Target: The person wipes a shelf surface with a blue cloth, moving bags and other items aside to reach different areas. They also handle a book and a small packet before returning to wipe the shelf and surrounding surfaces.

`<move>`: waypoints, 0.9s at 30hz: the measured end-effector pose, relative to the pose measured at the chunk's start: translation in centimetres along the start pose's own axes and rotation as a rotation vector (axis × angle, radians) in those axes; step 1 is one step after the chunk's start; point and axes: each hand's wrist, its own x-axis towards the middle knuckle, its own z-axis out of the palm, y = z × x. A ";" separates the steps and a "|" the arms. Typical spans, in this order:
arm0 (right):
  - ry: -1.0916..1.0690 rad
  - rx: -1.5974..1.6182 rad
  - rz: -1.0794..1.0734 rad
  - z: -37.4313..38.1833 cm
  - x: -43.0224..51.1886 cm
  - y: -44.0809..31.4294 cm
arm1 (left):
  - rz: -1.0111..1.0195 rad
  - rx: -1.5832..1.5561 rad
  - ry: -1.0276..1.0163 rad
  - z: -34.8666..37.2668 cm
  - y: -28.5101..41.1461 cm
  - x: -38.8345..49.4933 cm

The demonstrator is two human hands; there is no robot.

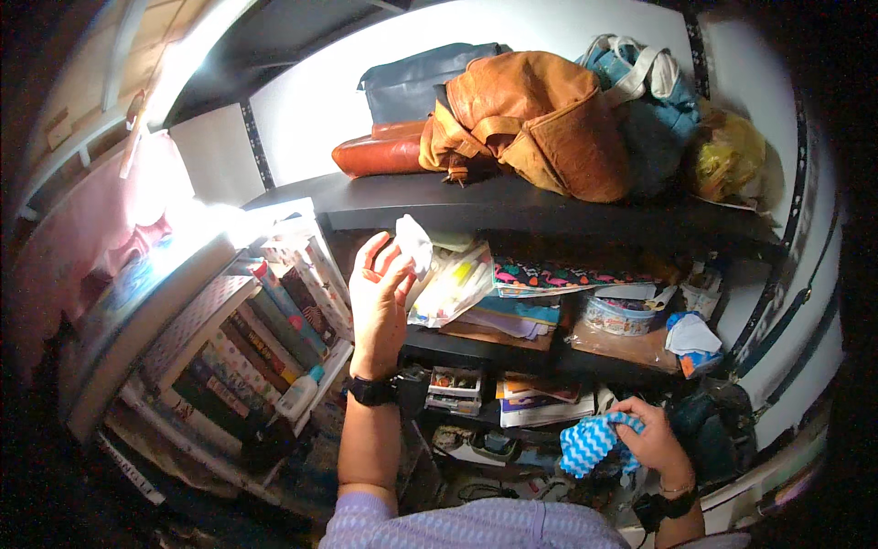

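Observation:
Raised in front of the shelves, my left hand (381, 302) pinches a small, crumpled white item (414, 247), perhaps tissue or cloth. Just behind it, a clear plastic bag (453, 285) with mixed contents lies on the middle shelf. Lower on the right, my right hand (645, 436) grips a blue-and-white zigzag cloth (588, 442), which hangs down from the fingers. Stacked papers and booklets (545, 405) are behind that cloth. Each wrist wears a black band.
An orange-brown leather bag (535, 123) rests on the dark top shelf (411, 206). Books (254, 350) fill a white bookcase at left, beside a bright lamp. A round decorated tin (619, 316) and a blue-and-white bundle (693, 340) sit on the middle shelf.

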 end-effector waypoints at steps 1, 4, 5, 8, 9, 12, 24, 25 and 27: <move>-0.019 -0.003 0.022 0.2 0.2 -0.1 | -0.014 0.001 0.017 -0.2 0.0 0.0; -0.048 -0.022 0.045 0.8 0.9 -0.5 | -0.017 0.071 0.027 -0.7 0.0 -0.1; -0.052 -0.028 0.042 1.0 1.1 -0.6 | 0.003 0.073 0.013 -0.8 0.1 -0.1; -0.101 -0.037 0.061 1.3 1.6 -0.7 | 0.163 0.229 0.049 -1.2 0.5 0.8; -0.113 -0.035 0.057 1.2 1.7 -0.6 | 0.210 0.276 0.058 -1.3 0.6 1.3; -0.088 -0.025 0.038 1.1 2.0 0.1 | 0.369 0.550 0.023 -1.4 0.9 2.1; -0.126 0.057 0.067 0.0 5.5 2.4 | 0.720 1.050 0.379 -2.4 -0.4 3.0; -0.137 0.071 0.055 -0.1 5.9 2.5 | 0.747 0.999 0.450 -3.4 -0.2 3.8; -0.152 0.095 0.024 -0.1 6.5 2.7 | 0.783 1.018 0.580 -5.0 -0.1 6.0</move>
